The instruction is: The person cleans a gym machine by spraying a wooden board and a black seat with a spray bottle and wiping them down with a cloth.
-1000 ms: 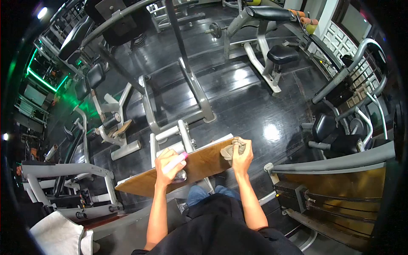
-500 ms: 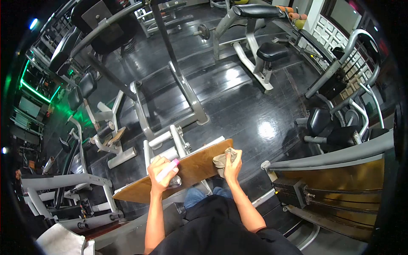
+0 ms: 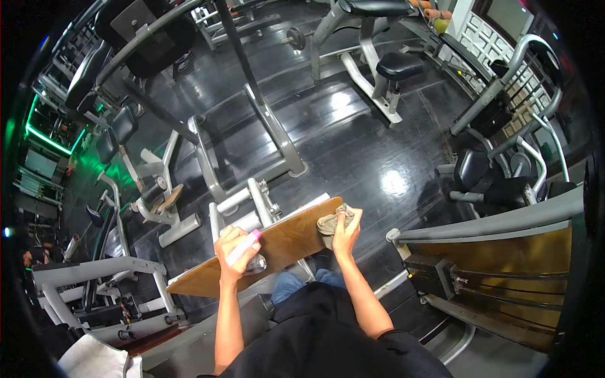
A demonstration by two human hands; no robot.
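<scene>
A spray bottle (image 3: 256, 263) with a white and pink head and a clear body is in my left hand (image 3: 233, 255), fingers wrapped round its neck. My right hand (image 3: 345, 234) grips a bunched beige cloth (image 3: 328, 225), held against the right end of a brown wooden board (image 3: 287, 242). The board slants across in front of my body, fixed on a grey metal frame (image 3: 259, 201). My left hand overlaps the board's middle in this view.
Right of me stands a machine with a brown panel (image 3: 504, 268) and a black block (image 3: 428, 276). A grey machine frame (image 3: 104, 271) is at left, with a white cloth (image 3: 94, 356) below it. Ahead, a bench with a black seat (image 3: 400, 65) stands on the dark floor (image 3: 353, 148).
The view has shifted slightly. My right hand stays with the cloth at the board's right end, the cloth bunched a little differently. My left hand still holds the spray bottle, slightly further left.
</scene>
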